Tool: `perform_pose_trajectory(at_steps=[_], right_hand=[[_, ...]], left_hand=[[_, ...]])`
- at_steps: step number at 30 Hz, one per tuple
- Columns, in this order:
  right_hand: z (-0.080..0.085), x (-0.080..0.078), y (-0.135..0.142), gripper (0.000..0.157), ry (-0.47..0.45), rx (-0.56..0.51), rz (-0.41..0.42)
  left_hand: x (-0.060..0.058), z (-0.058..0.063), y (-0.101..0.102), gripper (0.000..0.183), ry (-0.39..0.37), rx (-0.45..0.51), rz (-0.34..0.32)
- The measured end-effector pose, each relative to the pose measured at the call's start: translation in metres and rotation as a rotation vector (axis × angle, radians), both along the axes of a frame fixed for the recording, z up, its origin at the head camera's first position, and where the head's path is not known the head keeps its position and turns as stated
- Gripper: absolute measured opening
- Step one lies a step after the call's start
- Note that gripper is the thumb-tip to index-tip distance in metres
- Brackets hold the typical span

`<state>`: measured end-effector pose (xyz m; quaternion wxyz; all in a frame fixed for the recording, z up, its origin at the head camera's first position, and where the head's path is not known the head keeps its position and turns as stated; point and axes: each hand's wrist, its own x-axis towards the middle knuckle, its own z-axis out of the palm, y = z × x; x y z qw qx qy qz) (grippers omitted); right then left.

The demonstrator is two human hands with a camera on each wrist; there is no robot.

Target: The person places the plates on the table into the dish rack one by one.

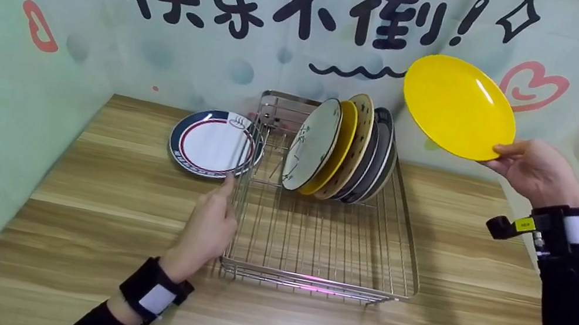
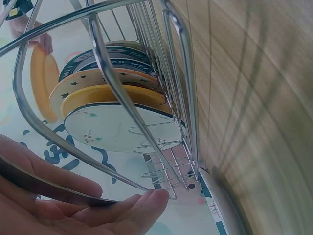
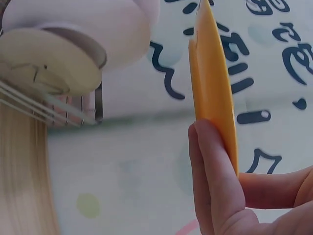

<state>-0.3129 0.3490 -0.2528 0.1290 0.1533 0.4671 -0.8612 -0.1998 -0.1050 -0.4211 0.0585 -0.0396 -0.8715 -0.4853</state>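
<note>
My right hand (image 1: 541, 171) pinches a glossy yellow plate (image 1: 457, 106) by its lower right rim, in the air to the right of the rack. Fingers lie on one face and the thumb on the other in the right wrist view. My left hand (image 1: 207, 225) is beside the wire dish rack's (image 1: 319, 281) left side, index finger extended towards a white plate with a navy rim (image 1: 216, 140). That plate lies on the table against the rack. A thin dark strip (image 2: 54, 188) crosses the left fingers in the left wrist view; I cannot tell what it is.
Several plates stand on edge at the rack's back: a white one (image 1: 313, 146), a yellow one (image 1: 340, 153), a star-patterned cream one (image 1: 362, 104), and dark ones (image 1: 379, 160) at right. The wooden table (image 1: 105, 225) meets a printed backdrop (image 1: 194, 62) behind.
</note>
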Motion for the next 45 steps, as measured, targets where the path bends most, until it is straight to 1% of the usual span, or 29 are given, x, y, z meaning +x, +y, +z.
perform_pose_trajectory(at_steps=[5, 7, 10, 12, 18, 22, 25, 33, 35, 42, 45], right_hand=[[0.015, 0.005, -0.022, 0.035, 0.041, 0.088, 0.024], [0.02, 0.006, -0.03, 0.03, 0.056, 0.127, 0.025], [0.027, 0.008, -0.043, 0.026, 0.067, 0.172, 0.021], [0.03, 0.008, -0.049, 0.026, 0.082, 0.193, 0.032], [0.034, 0.007, -0.066, 0.024, 0.114, 0.252, 0.099], [0.037, 0.006, -0.079, 0.021, 0.11, 0.287, 0.089], [0.039, 0.005, -0.089, 0.022, 0.108, 0.313, 0.082], [0.039, 0.003, -0.113, 0.047, 0.107, 0.371, 0.101], [0.038, 0.002, -0.119, 0.048, 0.107, 0.387, 0.118], [0.037, 0.001, -0.14, 0.045, 0.132, 0.481, 0.195], [0.039, 0.001, -0.149, 0.043, 0.151, 0.543, 0.208]], left_hand=[[0.001, 0.0, 0.0, 0.07, 0.008, -0.004, 0.005], [0.0, -0.001, -0.001, 0.069, 0.023, -0.007, 0.001], [0.001, -0.001, 0.0, 0.068, 0.042, -0.015, -0.001], [0.001, -0.001, 0.0, 0.067, 0.051, -0.019, -0.005], [0.001, 0.0, 0.0, 0.069, 0.023, -0.019, 0.002], [0.0, 0.0, 0.0, 0.071, 0.022, -0.013, 0.0], [0.001, 0.0, 0.0, 0.071, 0.021, -0.008, 0.0], [0.001, 0.001, 0.001, 0.071, -0.008, 0.015, 0.003], [0.001, 0.0, 0.0, 0.071, -0.004, 0.012, 0.002], [0.0, -0.003, -0.001, 0.066, 0.056, -0.033, -0.004], [0.0, -0.002, -0.001, 0.067, 0.046, -0.021, -0.006]])
